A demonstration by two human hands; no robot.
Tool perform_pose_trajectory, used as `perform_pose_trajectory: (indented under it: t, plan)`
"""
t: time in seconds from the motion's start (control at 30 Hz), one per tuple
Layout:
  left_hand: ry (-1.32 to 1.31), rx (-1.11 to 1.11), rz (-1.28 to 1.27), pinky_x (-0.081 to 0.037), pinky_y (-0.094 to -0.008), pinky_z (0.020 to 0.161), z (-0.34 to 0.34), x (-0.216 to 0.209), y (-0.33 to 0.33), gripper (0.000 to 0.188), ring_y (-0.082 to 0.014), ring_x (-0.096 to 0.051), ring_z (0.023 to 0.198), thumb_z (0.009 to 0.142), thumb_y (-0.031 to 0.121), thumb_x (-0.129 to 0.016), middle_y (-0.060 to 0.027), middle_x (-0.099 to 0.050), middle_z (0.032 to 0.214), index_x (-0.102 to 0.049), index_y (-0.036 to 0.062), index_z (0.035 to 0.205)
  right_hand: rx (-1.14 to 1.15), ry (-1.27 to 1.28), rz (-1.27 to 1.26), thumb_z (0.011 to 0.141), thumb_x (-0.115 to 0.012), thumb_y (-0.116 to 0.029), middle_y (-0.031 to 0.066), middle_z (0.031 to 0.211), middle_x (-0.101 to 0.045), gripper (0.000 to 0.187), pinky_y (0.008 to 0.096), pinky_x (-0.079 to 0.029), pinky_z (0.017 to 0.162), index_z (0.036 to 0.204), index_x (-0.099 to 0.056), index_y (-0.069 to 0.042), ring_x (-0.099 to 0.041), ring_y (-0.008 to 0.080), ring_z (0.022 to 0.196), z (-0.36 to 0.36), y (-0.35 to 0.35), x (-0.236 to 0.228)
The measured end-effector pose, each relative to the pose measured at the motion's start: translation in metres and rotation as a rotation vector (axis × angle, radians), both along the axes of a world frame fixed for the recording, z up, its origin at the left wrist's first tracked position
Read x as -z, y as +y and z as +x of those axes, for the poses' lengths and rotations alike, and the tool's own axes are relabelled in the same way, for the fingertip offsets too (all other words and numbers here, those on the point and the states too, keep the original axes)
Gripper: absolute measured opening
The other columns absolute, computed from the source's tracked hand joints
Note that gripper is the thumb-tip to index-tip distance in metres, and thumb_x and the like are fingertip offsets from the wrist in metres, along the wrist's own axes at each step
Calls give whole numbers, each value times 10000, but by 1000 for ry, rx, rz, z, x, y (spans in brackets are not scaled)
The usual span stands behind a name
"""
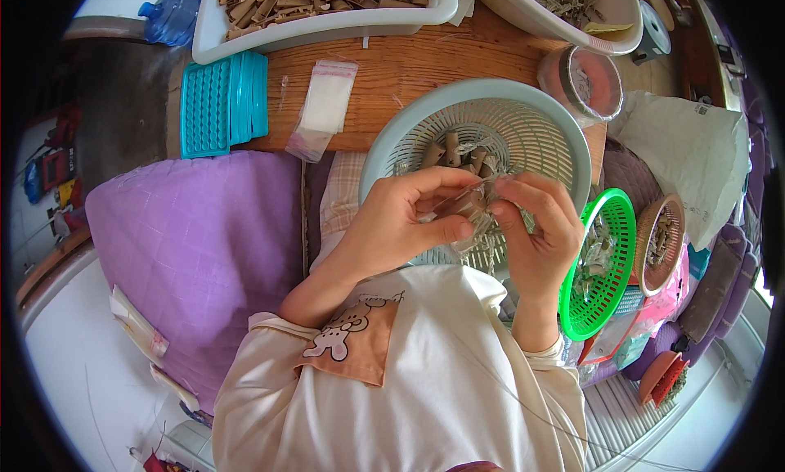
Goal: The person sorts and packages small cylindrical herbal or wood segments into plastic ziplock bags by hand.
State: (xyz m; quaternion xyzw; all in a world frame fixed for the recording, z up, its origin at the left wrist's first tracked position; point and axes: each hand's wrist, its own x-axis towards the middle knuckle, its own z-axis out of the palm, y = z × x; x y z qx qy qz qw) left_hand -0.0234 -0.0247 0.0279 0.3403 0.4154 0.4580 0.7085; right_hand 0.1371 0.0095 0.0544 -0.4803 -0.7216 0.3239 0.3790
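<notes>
Over a grey-green plastic colander (572, 137), my two hands meet around a small clear plastic bag (463, 244). My left hand (413, 214) is closed on the bag's left side, thumb in front. At its upper right edge, the fingertips of my right hand (541, 227) pinch the film. Something brownish shows through the plastic, partly covered by my fingers. Pale stringy strands hang below, and I cannot tell whether they are inside the bag. Short brown tube-like pieces (452, 149) and more pale strands lie in the colander behind my hands.
A white tub (327, 20) of brown pieces stands at the back, with teal trays (214, 108) and clear bags (327, 100) nearer. Another tub (615, 42) holds strands. Right are a pinkish container (549, 78), green basket (619, 206) and tan basket (677, 227). Purple quilted fabric (188, 227) lies left.
</notes>
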Motion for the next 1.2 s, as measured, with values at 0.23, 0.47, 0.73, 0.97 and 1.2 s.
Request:
perform_pose_trajectory:
  t: [0.23, 0.47, 0.73, 0.97, 1.2]
  plan:
    - [-98, -7, -141, -478, -209, 714, -1, -5, 2, 380, -91, -567, 836, 749, 70, -655, -69, -588, 913, -507, -25, 1086, -157, -102, 95, 588, -730, -104, 39, 801, -609, 284, 435, -396, 857, 849, -626, -65, -560, 248, 878, 1, -4, 4]
    - [-75, -23, -85, -476, -196, 694, 2, 2, 1, 335, -84, -570, 812, 771, 59, -628, -65, -593, 892, -501, -22, 1070, -161, -119, 16, 586, -734, -116, 10, 759, -605, 272, 472, -311, 928, 832, -622, -94, -543, 215, 856, 3, -5, 12]
    - [-127, -88, -13, -439, -203, 752, 9, 12, -7, 325, -73, -534, 867, 767, 88, -642, -49, -560, 933, -494, 7, 1045, -35, 433, -113, 632, -743, -156, 69, 920, -582, 418, 367, -352, 913, 985, -563, -22, -532, 185, 883, 5, -9, 31]
    - [-122, -227, 114, -410, -217, 752, 12, 15, -7, 334, -77, -515, 858, 755, 101, -657, -27, -551, 912, -489, 28, 1034, -157, 621, -606, 802, -606, -253, 65, 951, -564, 467, 247, -410, 804, 1140, -477, 42, -513, 116, 881, -1, -21, 33]
    - [549, -385, 473, -461, -257, 659, 11, 9, -5, 393, -112, -541, 742, 721, 161, -685, -74, -532, 983, -517, 40, 1055, 15, 578, -664, 860, -532, -155, 13, 755, -552, 258, 164, -376, 564, 1017, -567, 46, -450, 41, 648, -9, -21, 33]
